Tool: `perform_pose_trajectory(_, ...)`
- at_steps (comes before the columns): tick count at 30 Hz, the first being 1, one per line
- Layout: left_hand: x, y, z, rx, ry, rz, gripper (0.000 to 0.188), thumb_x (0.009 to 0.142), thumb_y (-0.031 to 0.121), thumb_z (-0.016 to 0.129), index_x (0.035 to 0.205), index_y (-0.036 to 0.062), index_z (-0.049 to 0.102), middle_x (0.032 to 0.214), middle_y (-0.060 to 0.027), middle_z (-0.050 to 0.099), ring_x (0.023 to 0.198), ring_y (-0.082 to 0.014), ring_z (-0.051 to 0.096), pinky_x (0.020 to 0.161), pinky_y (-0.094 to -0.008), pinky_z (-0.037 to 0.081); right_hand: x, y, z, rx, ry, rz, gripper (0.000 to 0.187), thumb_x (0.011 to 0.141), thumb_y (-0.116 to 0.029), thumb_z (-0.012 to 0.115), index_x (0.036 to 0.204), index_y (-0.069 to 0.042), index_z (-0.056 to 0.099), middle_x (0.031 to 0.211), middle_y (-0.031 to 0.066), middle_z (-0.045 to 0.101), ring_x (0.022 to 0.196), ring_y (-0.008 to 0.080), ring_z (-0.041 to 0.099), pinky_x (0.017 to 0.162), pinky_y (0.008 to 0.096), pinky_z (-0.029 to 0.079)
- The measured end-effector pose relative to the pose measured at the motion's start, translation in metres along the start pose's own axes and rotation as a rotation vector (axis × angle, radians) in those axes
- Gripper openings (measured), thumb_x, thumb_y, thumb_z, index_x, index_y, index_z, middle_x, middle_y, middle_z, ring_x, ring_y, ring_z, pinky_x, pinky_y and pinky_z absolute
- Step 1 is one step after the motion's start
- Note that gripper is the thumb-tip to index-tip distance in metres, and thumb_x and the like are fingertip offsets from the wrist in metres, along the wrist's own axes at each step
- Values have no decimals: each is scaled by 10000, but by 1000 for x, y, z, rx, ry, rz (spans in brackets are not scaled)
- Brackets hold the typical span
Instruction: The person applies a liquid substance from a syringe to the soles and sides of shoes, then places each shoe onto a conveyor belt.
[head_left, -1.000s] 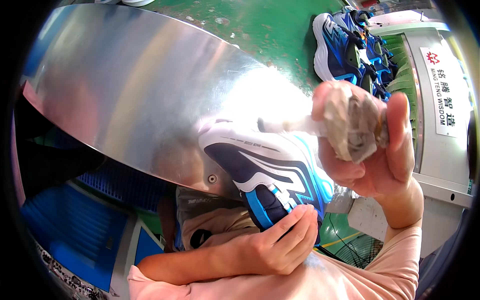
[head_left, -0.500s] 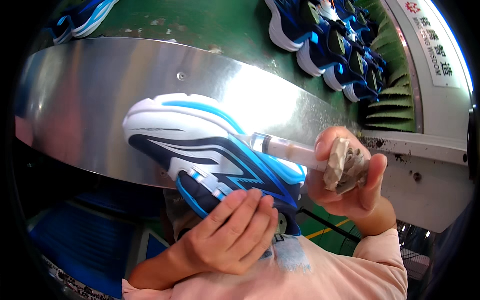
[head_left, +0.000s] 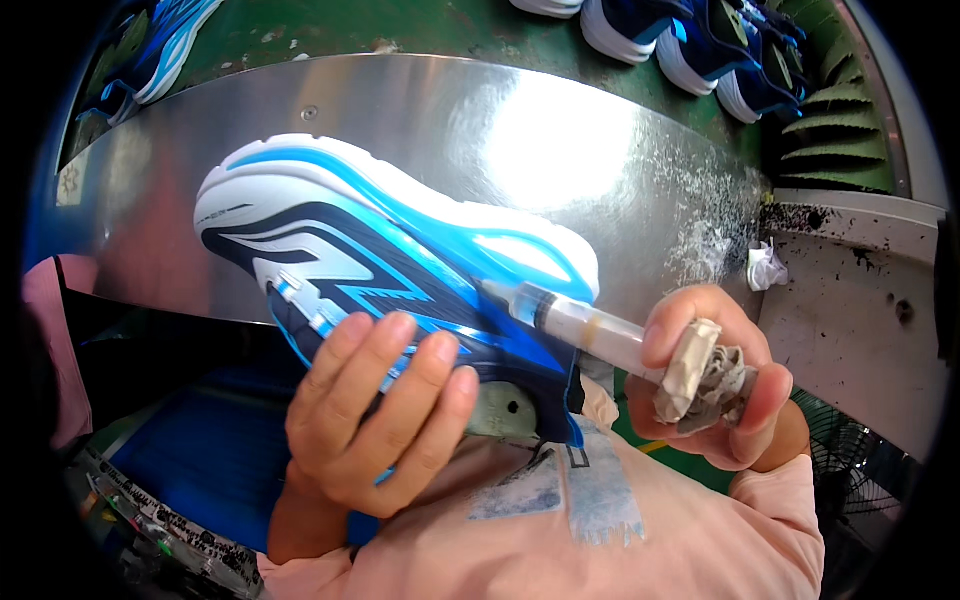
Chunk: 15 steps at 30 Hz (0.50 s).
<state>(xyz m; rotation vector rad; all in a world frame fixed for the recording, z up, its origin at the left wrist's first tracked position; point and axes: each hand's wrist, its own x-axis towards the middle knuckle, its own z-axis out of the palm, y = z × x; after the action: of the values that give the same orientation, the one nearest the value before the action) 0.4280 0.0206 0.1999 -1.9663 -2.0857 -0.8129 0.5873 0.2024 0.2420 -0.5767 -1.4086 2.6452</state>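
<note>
A blue, navy and white sports shoe [head_left: 375,235] lies on its side in the air, toe to the left and sole edge facing away from me. My left hand [head_left: 385,415] is closed on its upper from below, fingers across the laces and collar side. A clear syringe [head_left: 600,335] is in my right hand [head_left: 715,380], its barrel slanting toward the shoe. The syringe's nozzle meets the line between upper and midsole, toward the heel; exact contact is hard to tell. A crumpled beige-grey wad [head_left: 708,380] wraps the syringe's rear end between my thumb and fingers.
Beneath the shoe runs a curved shiny metal ledge [head_left: 400,110]. Beyond it, a green belt surface [head_left: 300,40] carries several similar shoes [head_left: 690,50], with another shoe [head_left: 165,55] at far left. Green strip flaps [head_left: 835,120] and a white crumpled scrap [head_left: 766,267] are at right.
The shoe has shifted left and slightly up in view, and my left hand has moved left with it. Along the shoe's edge, the nozzle has travelled toward the heel. The whole view has shifted too.
</note>
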Motion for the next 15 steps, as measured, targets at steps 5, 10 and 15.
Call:
perform_pose_trajectory(5,2,-8,-15,67,-80,-16,161,758,95,591,918,87,601,990,-101,615,971,-312,570,856,-457,469,-12,4,-11,106,14,105,704,782,-580,496,1062,66,468,931,96,553,789,111,529,687,225,427)
perform_pose_trajectory(10,6,-29,-41,93,-197,10,239,764,161,570,972,42,576,1026,-155,593,975,-375,561,847,-521,448,3,27,-20,132,-62,98,863,711,-706,415,1116,55,422,825,45,547,703,69,502,608,191,400)
perform_pose_trajectory(15,21,-49,-62,122,-318,118,387,745,215,588,1032,-40,544,1044,-226,571,985,-416,548,868,-552,422,11,53,-24,342,-108,38,838,728,-682,446,1156,38,402,872,57,541,738,72,491,617,190,391)
